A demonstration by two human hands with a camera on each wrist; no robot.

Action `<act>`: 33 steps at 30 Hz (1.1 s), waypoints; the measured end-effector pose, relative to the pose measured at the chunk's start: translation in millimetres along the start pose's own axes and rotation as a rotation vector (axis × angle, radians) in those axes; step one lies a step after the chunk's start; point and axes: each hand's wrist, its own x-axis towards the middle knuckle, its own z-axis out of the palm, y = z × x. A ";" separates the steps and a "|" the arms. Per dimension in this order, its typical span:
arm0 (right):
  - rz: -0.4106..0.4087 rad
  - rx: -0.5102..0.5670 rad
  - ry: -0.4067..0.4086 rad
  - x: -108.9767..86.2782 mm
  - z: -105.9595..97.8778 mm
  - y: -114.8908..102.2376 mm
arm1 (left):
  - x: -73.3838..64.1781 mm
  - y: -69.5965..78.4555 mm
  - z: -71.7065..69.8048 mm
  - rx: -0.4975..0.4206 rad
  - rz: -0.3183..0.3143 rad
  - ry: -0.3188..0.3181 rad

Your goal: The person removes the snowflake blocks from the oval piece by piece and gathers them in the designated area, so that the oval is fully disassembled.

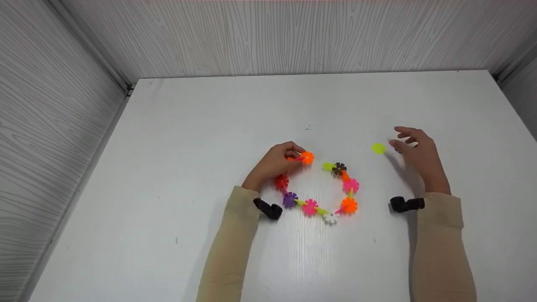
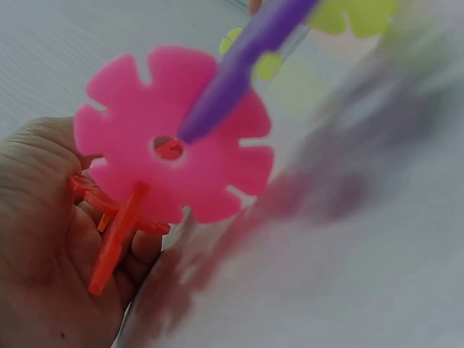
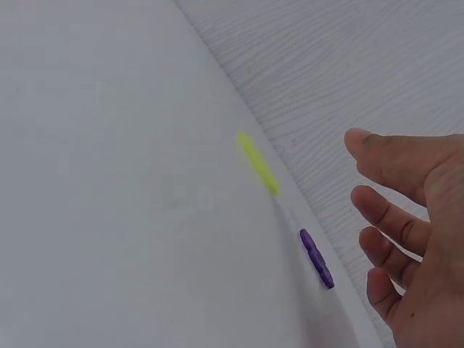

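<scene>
- My left hand [image 1: 277,160] grips the chain [image 1: 310,207] beside its orange disc [image 1: 308,157]; the rest curves rightward.
- My right hand [image 1: 421,153], fingers parted, is empty near a yellow disc [image 1: 378,148] and purple disc [image 3: 317,259].
- Tugging the grip could unclip links.

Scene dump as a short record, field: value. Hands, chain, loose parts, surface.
left hand: grips one end of the chain, near an orange disc
right hand: holds nothing, fingers apart, near the loose discs
chain: slotted discs, mixed colors, curved into a ring with a gap at the far side
loose discs: one yellow, one purple
surface: white table
</scene>
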 end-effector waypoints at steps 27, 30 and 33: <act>-0.233 -0.045 -0.129 -1.9 39.8 -53.4 | -2.1 0.7 -1.6 0.002 0.037 -0.016; -0.260 -0.043 -0.157 -2.7 47.0 -58.1 | -2.2 1.0 -1.3 0.000 0.035 -0.015; -0.282 -0.036 -0.200 -4.7 55.0 -65.0 | -1.9 0.8 -1.1 0.002 0.037 -0.015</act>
